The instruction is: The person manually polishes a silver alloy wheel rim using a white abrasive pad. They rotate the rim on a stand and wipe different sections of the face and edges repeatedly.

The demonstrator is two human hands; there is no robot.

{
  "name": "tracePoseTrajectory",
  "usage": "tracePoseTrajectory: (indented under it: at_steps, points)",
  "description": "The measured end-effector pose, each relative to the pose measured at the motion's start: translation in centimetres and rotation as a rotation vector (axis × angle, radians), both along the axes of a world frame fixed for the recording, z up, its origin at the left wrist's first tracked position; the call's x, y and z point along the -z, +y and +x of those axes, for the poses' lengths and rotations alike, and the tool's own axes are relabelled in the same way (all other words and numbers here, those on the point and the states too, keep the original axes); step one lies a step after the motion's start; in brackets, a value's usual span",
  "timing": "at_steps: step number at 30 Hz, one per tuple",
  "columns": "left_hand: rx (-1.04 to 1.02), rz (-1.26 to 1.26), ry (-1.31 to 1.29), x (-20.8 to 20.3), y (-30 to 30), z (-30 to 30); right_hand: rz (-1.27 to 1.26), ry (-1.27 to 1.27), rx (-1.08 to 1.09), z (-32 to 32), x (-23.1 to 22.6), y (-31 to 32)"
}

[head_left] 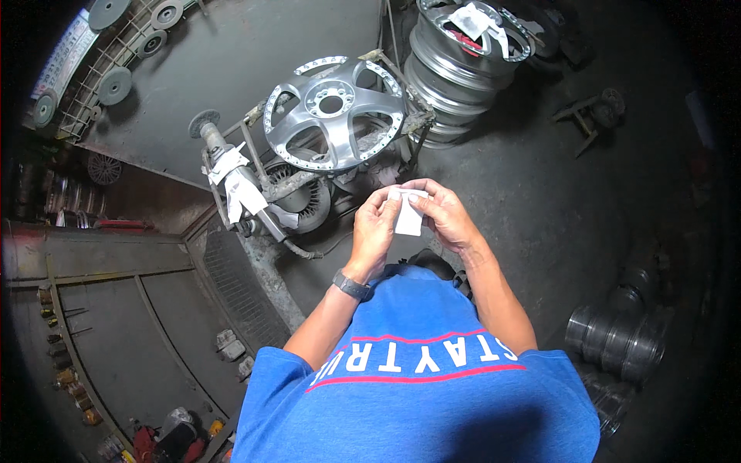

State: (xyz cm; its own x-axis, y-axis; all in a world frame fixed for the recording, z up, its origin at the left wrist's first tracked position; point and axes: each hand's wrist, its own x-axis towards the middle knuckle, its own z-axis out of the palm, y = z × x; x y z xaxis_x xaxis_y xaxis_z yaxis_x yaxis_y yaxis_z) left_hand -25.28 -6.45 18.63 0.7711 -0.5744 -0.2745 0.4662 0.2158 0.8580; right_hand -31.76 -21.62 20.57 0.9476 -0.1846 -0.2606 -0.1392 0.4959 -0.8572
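Below alloy wheel (333, 112): left hand (373, 231), right hand (446, 214) fingers pinched on small white paper (407, 220), both gripping it.

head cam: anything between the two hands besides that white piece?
No. In the head view the left hand and right hand pinch one small white sheet between them; only its surface spans the gap.

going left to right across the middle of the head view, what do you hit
grinding discs on the wall rack → polishing machine arm wrapped in white paper → silver alloy wheel on the stand → left hand → white paper piece → right hand → metal stand on the floor
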Motion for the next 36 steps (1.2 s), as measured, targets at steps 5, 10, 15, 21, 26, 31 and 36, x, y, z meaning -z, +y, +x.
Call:
tracePoseTrajectory:
  at_steps: [5, 10, 15, 21, 26, 31, 36]
  points:
    - [-0.087, -0.146, 0.074, -0.2, -0.4, 0.0, -0.082, 0.092, 0.069, -1.2, 2.1, -0.7]
    - [-0.076, -0.123, 0.011, 0.6, -0.1, 0.1, 0.336, 0.133, 0.133, -1.5, 0.4, 1.2]
    - [-0.049, -0.040, -0.009, 0.5, 0.9, 0.0, 0.154, 0.116, -0.035, -0.9, 2.9, 1.0]
    - [0.049, 0.091, -0.042, 1.5, 2.9, 0.8, 0.246, 0.065, -0.115, -0.9, 2.5, -0.2]
    - [-0.080, 0.064, 0.009, 1.5, 2.0, 0.9, 0.262, 0.130, -0.165, 0.4, 4.1, -0.7]
    - [-0.003, 0.091, -0.005, 0.8, 1.8, 2.8, 0.187, 0.104, -0.196, 3.2, 5.0, -1.9]
    - [-0.035, 0.151, 0.011, 1.6, 0.3, 6.3, 0.263, 0.103, -0.309, 7.5, 5.3, -4.0]
